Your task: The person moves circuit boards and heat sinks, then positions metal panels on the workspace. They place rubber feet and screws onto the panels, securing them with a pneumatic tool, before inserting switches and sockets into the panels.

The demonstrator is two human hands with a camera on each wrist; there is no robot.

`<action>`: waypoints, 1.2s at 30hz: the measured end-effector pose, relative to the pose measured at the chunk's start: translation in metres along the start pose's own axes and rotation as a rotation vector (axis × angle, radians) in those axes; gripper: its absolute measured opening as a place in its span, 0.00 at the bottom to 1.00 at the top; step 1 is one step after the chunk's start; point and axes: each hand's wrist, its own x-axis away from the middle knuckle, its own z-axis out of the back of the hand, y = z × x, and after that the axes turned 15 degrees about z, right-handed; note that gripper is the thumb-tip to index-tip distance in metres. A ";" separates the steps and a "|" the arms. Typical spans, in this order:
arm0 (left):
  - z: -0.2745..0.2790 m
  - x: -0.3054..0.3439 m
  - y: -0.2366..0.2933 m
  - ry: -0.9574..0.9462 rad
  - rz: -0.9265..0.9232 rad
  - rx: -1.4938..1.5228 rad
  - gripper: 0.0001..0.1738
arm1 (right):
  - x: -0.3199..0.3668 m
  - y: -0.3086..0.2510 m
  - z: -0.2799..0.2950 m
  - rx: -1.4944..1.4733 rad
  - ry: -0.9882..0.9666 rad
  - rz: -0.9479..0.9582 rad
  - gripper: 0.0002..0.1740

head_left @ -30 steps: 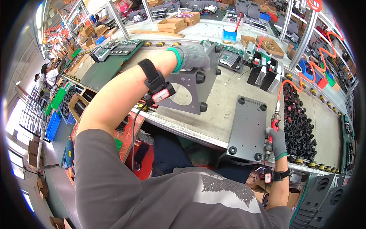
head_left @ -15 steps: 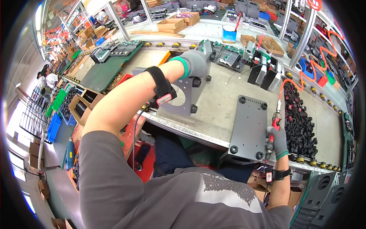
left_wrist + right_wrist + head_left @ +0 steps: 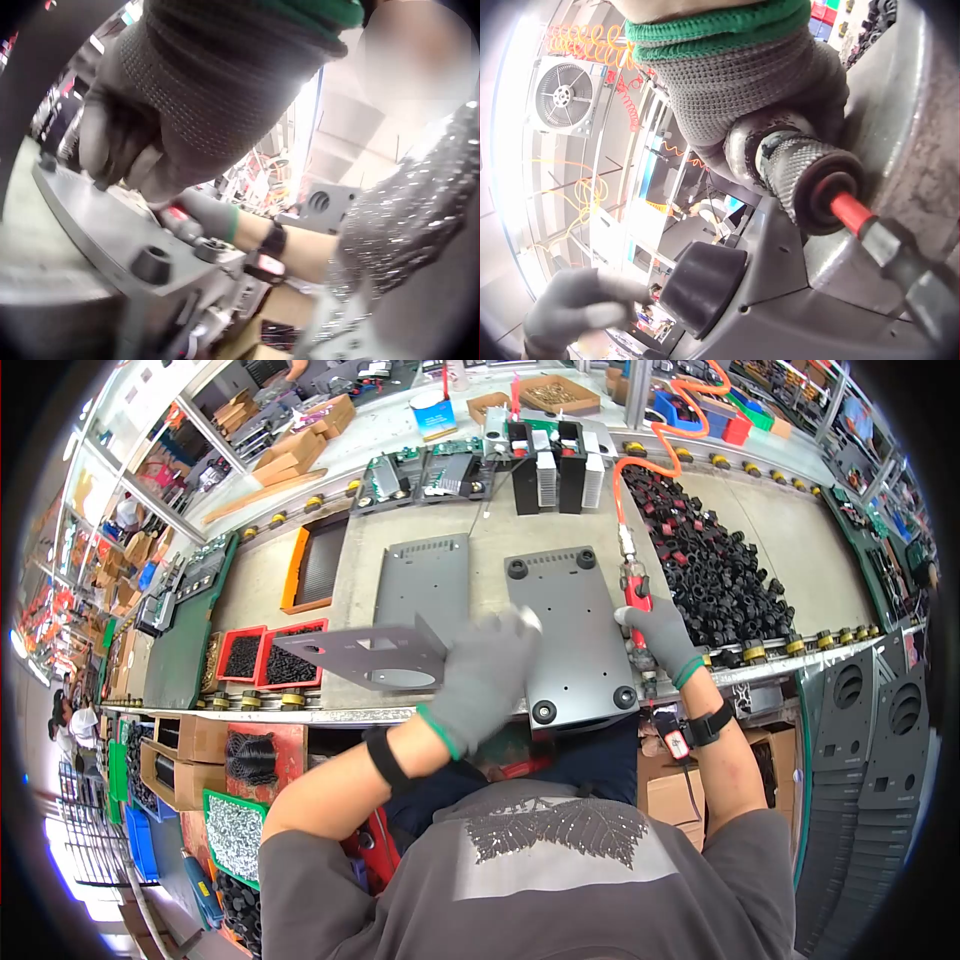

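My gloved right hand (image 3: 662, 636) grips a red air screwdriver (image 3: 637, 592) fed by an orange coiled hose; its metal nose and red-banded bit (image 3: 853, 214) show large in the right wrist view. Beside it lies a grey metal chassis (image 3: 570, 630) with black rubber feet (image 3: 703, 289) at its corners. My gloved left hand (image 3: 488, 672) hovers at this chassis's left edge, fingers blurred and loosely bent, with nothing visible in them. Left of that hand, a second grey chassis (image 3: 425, 575) lies flat, its front panel (image 3: 370, 650) with a round cutout standing up.
A heap of black plastic parts (image 3: 715, 560) lies to the right of the screwdriver. Behind stand black-and-silver heatsink units (image 3: 548, 465) and circuit boards (image 3: 445, 475). Red bins (image 3: 290, 652) of small black parts and an orange tray (image 3: 315, 565) are at left. Stacked grey panels (image 3: 880, 700) fill the lower right.
The view has turned to the right. My left hand has set down and let go of the left chassis and come across to the footed one. My right hand still holds the air screwdriver.
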 end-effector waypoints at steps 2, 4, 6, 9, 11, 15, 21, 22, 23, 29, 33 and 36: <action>0.003 0.026 0.017 -0.062 -0.063 0.188 0.21 | -0.001 0.005 0.000 0.028 0.002 0.022 0.18; 0.007 0.042 0.022 -0.553 0.096 0.390 0.22 | -0.001 0.003 0.000 0.042 -0.001 0.008 0.18; -0.001 0.045 0.021 -0.518 0.161 0.411 0.24 | -0.003 0.005 0.000 0.041 -0.009 0.013 0.18; -0.002 0.051 0.021 -0.461 0.219 0.458 0.28 | -0.001 -0.001 -0.002 0.035 0.003 0.007 0.17; -0.004 0.057 0.020 -0.446 0.211 0.488 0.29 | -0.001 0.002 -0.002 0.047 -0.010 -0.006 0.14; -0.010 0.062 0.014 -0.586 0.324 0.478 0.29 | -0.003 0.001 -0.001 0.057 -0.003 0.014 0.15; -0.020 0.065 0.020 -0.597 0.303 0.560 0.29 | -0.006 0.013 0.000 0.101 0.017 0.057 0.20; -0.023 0.068 0.018 -0.633 0.367 0.781 0.29 | -0.007 0.017 0.002 0.119 0.012 0.050 0.21; -0.028 0.071 0.016 -0.666 0.431 1.001 0.29 | -0.007 0.018 0.002 0.137 0.006 0.042 0.23; -0.048 0.088 0.032 -0.536 0.500 1.187 0.28 | -0.010 0.026 0.005 0.200 0.025 0.105 0.26; 0.018 0.071 0.049 -0.341 0.376 1.027 0.27 | -0.010 0.025 0.006 0.171 -0.003 0.125 0.22; 0.044 0.043 0.067 0.110 -0.039 0.907 0.28 | 0.004 0.003 0.003 -0.195 0.024 0.024 0.14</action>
